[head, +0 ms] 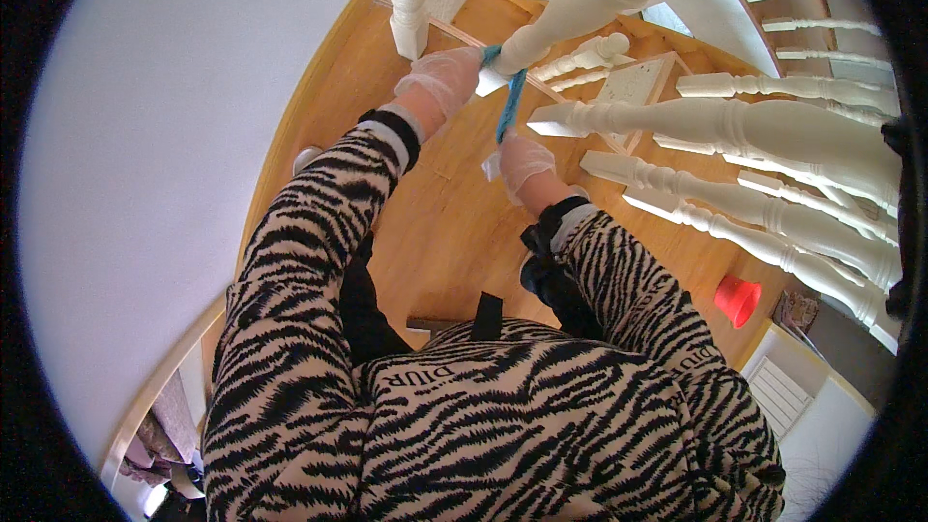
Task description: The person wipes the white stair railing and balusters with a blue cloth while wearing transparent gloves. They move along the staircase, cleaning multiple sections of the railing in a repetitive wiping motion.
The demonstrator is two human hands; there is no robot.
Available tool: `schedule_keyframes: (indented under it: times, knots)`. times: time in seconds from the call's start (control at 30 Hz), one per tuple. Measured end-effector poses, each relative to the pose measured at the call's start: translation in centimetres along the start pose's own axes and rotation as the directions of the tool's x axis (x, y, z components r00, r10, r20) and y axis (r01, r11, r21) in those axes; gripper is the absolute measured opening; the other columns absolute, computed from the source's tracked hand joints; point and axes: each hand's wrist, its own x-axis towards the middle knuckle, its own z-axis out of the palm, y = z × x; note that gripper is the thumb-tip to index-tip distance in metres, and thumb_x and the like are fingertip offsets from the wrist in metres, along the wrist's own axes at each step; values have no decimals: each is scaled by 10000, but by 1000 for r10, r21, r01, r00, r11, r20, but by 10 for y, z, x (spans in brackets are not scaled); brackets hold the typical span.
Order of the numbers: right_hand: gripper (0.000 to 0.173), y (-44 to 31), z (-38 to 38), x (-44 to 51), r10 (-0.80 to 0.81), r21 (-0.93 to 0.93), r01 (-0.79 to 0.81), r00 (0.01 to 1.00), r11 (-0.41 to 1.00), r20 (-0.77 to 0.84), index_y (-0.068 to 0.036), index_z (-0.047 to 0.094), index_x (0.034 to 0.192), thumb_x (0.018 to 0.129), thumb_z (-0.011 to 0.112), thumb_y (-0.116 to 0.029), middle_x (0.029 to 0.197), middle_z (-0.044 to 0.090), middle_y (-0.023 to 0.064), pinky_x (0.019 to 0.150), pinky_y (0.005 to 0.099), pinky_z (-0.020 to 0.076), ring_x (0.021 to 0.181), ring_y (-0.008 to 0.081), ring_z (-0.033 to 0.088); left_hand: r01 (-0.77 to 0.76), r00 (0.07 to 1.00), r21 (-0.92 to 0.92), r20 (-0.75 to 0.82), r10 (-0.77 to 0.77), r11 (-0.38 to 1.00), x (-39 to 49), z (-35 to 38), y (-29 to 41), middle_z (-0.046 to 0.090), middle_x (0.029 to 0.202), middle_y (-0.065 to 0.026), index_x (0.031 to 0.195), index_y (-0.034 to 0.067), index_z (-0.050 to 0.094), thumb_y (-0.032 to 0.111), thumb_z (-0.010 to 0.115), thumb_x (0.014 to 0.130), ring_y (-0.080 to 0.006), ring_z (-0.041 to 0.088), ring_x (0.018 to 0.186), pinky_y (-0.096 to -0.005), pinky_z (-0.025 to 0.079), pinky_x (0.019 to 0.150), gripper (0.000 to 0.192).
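A blue cloth (512, 105) is looped around the lower part of a thick white turned baluster post (533, 36). My left hand (446, 76), in a clear plastic glove, grips one end close against the post. The other end runs down to my right hand (525, 163), gloved the same way and closed on it. Between post and right hand the cloth looks stretched into a narrow strip. A small white flap (491, 167) shows beside the right fingers; I cannot tell whether it belongs to the glove. The fingertips of my left hand are partly hidden.
White turned balusters (674, 116) line the right side, with a staircase beyond them. A red plastic bucket (738, 301) is on the wooden floor (435, 232) at the right. Another white baluster (409, 7) stands at the upper left, near the pale wall (159, 123).
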Motion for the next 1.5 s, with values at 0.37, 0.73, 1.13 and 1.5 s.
schedule_keyframes:
  times: [0.37,0.73,1.13,1.5]
  knots:
    - [348,13,-61,30,63,273,13,961,962,-268,-40,620,1217,930,633,-237,1187,693,215,934,474,535,1164,370,650,41,940,280,315,-132,959,-12,45,-27,744,976,-184,1066,27,722,163,618,924,-372,728,941,-473,578,756,223]
    - [516,-11,-40,19,-11,86,13,1000,996,-26,-60,679,1228,891,634,-449,1227,693,190,923,471,535,1150,372,663,139,969,116,190,-159,983,-6,54,-18,730,1071,-181,1135,61,686,127,515,978,-377,712,998,-489,579,769,242]
    - [373,2,23,16,49,13,-50,998,999,44,-51,636,1247,1021,451,-283,1214,699,186,929,467,523,1132,400,668,-55,997,97,-41,60,994,18,17,1,730,1038,-213,1110,39,698,121,567,951,-358,714,1016,-483,576,765,222]
    - [346,13,-30,34,114,181,-63,951,982,-286,-46,652,1163,979,536,-316,1156,709,207,895,506,527,1081,413,675,-118,920,334,392,-24,935,-10,31,-17,727,1067,-212,1037,20,724,183,601,923,-381,712,1008,-481,574,781,235]
